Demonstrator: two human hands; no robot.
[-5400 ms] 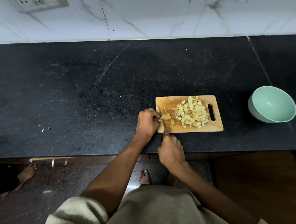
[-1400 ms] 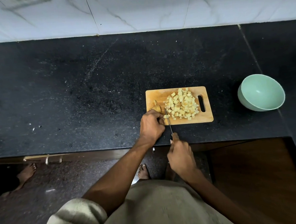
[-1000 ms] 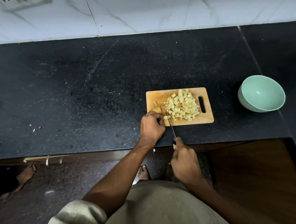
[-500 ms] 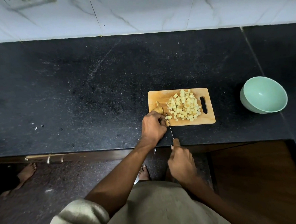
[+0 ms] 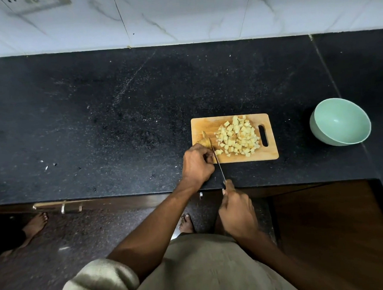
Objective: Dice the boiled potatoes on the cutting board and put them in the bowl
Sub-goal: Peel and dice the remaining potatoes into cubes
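Mostly diced: cubes (image 5: 238,137) lay heaped mid cutting board (image 5: 269,155); uncut potato piece (image 5: 205,141) at its left end. Left hand (image 5: 197,164) curled over that piece, pinning it. Right hand (image 5: 237,211) gripped the knife (image 5: 219,165) handle, blade beside left fingers (image 5: 209,156). Bowl (image 5: 341,122) sat well right on worktop (image 5: 117,127). Boiled flesh probably soft, crumbly; hold lightly by its sides.

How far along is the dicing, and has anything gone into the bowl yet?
Mostly diced: a pile of potato cubes sits on the cutting board. In hand: the left hand holds the last uncut potato piece at the board's left end, while the right hand grips the knife beside it. Left: finish that piece and move everything into the green bowl, which looks empty.
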